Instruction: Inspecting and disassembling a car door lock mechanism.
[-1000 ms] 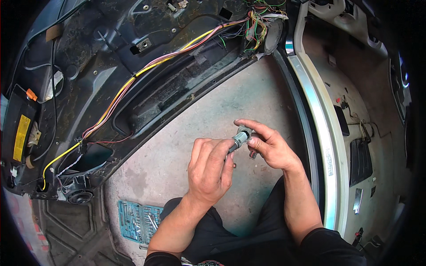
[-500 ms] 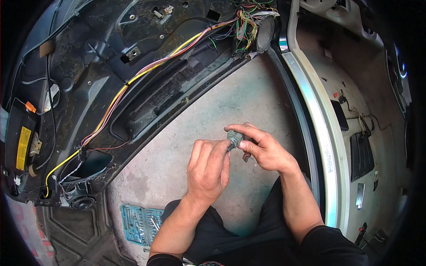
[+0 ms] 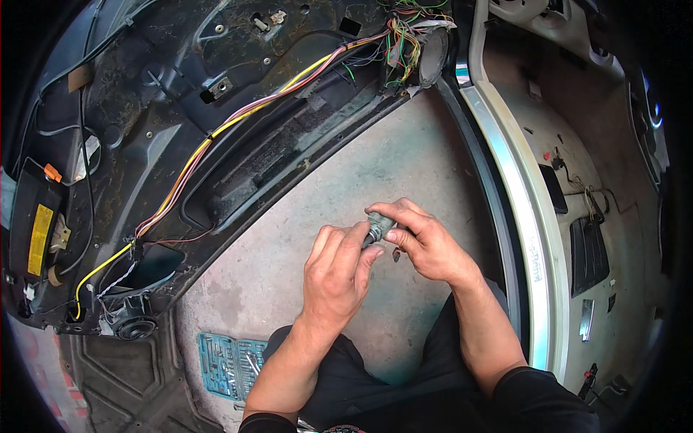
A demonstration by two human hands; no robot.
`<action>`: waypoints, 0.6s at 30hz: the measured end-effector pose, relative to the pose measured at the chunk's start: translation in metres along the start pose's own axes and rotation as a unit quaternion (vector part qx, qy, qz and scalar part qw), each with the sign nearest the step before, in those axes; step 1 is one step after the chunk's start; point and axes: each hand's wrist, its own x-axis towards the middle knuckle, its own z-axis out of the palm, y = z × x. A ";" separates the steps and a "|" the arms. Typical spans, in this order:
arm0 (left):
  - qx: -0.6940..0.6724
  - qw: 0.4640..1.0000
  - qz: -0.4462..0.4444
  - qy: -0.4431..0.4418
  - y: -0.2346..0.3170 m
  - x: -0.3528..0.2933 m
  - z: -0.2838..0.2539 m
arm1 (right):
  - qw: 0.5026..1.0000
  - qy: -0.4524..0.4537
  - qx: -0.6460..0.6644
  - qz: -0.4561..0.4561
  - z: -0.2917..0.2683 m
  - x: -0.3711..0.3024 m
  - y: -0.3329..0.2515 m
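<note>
Between my hands, above the floor, is a small grey cylindrical part (image 3: 380,224) with a dark ringed end. My left hand (image 3: 333,273) pinches that ringed end, its fingertips partly covering it. From the other side, my right hand (image 3: 432,245) grips the body with thumb and index finger. A small reddish-brown piece (image 3: 397,254) shows just below the right hand; whether it is joined to the part is hidden.
To the left stands a stripped car door (image 3: 173,108) with a yellow-and-pink wire bundle (image 3: 242,115) and a speaker (image 3: 135,326). A teal tool case (image 3: 219,364) lies open by my left leg. On the right runs the car's door sill (image 3: 521,216).
The grey part has turned slightly in my fingers, showing more of its ringed end. My left thumb has shifted away from it, and the reddish-brown piece shows less.
</note>
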 end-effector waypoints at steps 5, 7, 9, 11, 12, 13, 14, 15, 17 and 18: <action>0.037 0.999 -0.001 -0.005 -0.005 -0.002 0.002 | 1.000 -0.007 -0.012 0.013 0.003 0.002 -0.003; 0.036 0.999 -0.007 -0.002 -0.005 -0.003 0.004 | 1.000 -0.004 0.014 0.019 0.004 0.001 -0.002; 0.009 0.999 -0.035 0.016 -0.004 -0.004 0.007 | 1.000 0.003 -0.015 0.005 0.005 0.000 -0.002; 0.006 0.998 -0.054 0.019 -0.004 -0.005 0.007 | 0.999 0.011 -0.044 -0.009 0.005 0.000 -0.001; 0.002 0.997 -0.074 0.022 -0.004 -0.006 0.007 | 0.998 0.010 -0.067 -0.007 0.005 0.000 -0.002; 0.002 0.997 -0.074 0.022 -0.004 -0.008 0.007 | 0.996 0.009 -0.089 -0.004 0.006 0.000 -0.002; -0.023 0.993 -0.118 0.019 -0.005 -0.011 0.008 | 0.996 0.009 -0.089 -0.004 0.006 0.000 -0.001; -0.048 0.985 -0.162 0.016 -0.005 -0.012 0.009 | 0.995 0.015 -0.094 -0.013 0.006 -0.001 0.001; -0.076 0.975 -0.210 0.004 -0.003 -0.011 0.008 | 0.995 0.020 -0.099 -0.023 0.006 -0.001 0.003; -0.103 0.961 -0.258 -0.008 -0.002 -0.011 0.007 | 0.994 0.025 -0.102 -0.026 0.005 -0.001 0.003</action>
